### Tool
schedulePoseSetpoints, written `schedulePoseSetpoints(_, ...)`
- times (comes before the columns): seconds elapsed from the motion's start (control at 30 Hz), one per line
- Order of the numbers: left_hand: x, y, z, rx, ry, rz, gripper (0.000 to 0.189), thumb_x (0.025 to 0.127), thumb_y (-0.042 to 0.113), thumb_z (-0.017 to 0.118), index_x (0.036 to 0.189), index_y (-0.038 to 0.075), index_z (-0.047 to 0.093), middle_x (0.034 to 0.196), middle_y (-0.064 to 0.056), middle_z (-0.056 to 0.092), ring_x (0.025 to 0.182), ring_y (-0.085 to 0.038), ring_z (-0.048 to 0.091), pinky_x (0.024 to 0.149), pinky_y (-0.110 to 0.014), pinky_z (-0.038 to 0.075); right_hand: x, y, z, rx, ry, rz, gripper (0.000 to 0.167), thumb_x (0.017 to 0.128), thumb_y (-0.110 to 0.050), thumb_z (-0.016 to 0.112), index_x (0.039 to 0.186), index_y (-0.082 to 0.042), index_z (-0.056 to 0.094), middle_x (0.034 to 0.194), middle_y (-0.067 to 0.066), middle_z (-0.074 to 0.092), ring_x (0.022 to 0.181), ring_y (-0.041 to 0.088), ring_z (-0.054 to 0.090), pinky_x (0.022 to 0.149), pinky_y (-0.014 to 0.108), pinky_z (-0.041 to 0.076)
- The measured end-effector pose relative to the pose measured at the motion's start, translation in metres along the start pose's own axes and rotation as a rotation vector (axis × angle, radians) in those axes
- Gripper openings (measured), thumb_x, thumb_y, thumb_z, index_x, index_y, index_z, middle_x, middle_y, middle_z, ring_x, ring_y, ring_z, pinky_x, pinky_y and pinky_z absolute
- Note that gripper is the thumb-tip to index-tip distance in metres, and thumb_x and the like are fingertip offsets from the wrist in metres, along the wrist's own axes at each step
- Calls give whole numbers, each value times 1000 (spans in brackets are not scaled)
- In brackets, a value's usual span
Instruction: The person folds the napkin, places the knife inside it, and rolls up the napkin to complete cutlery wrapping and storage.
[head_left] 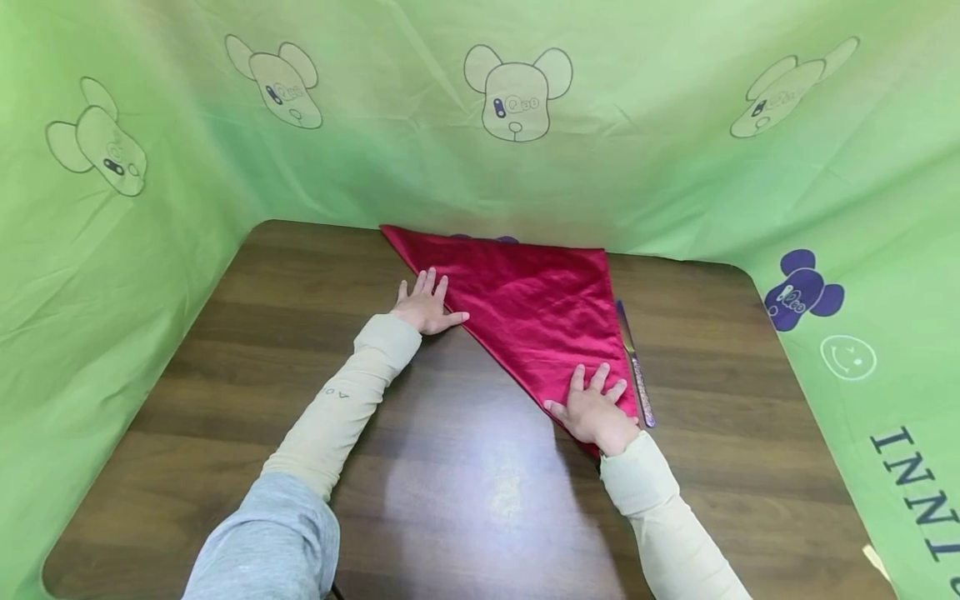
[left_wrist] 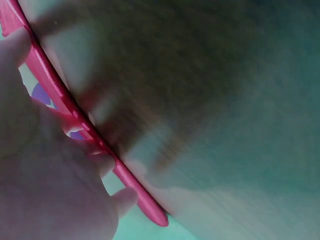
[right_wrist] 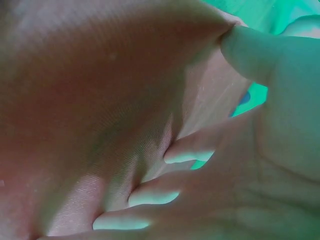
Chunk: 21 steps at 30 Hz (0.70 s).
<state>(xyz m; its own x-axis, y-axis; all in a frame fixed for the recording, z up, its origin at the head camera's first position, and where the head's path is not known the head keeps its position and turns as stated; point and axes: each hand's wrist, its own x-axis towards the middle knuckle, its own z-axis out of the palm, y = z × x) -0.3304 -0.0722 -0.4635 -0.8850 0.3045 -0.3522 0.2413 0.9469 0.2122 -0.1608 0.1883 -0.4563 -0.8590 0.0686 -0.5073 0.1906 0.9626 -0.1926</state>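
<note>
A shiny red cloth (head_left: 536, 292), folded into a triangle, lies at the far middle of the table with its long slanting edge toward me. My left hand (head_left: 425, 310) rests spread on that edge, left of the cloth's middle; the left wrist view shows its fingers along the red cloth's edge (left_wrist: 65, 97). Near the closest corner, my right hand (head_left: 596, 408) presses on the cloth with fingers spread. In the right wrist view the fingertips touch the cloth (right_wrist: 100, 130). Just right of the cloth lies a knife (head_left: 636, 367) with a speckled, glittery handle, its blade pointing away.
The brown wooden table (head_left: 285, 283) has rounded corners. Green fabric (head_left: 375, 150) printed with bear heads hangs along its back and sides. Bright glare falls on the tabletop between my forearms.
</note>
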Motion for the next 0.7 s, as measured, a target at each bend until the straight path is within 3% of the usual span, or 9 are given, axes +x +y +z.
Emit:
schedulePoseSetpoints(0.23,3,-6,1,11,29,-6,105,86,74,42,155,7,1,162,-17,-9,151,-33,-8,121,-50,1,1,1,-1,28,-19,46,87,98,-47,48,153,1,2,153,36,-16,137,64,-10,90,86,18)
schedulePoseSetpoints(0.43,2,-5,-2,28,10,-10,108,84,77,41,156,7,2,162,-18,-7,151,-35,-3,118,-58,9,1,2,0,23,-3,46,87,97,-49,49,154,0,5,154,36,-14,137,64,-8,87,86,19)
schedulePoseSetpoints(0.7,2,-1,-5,53,-17,-30,108,83,77,42,156,7,3,162,-18,-5,151,-35,-2,117,-61,10,-1,4,-1,44,-1,50,87,97,-48,50,154,-1,4,154,34,-16,138,63,-10,88,86,17)
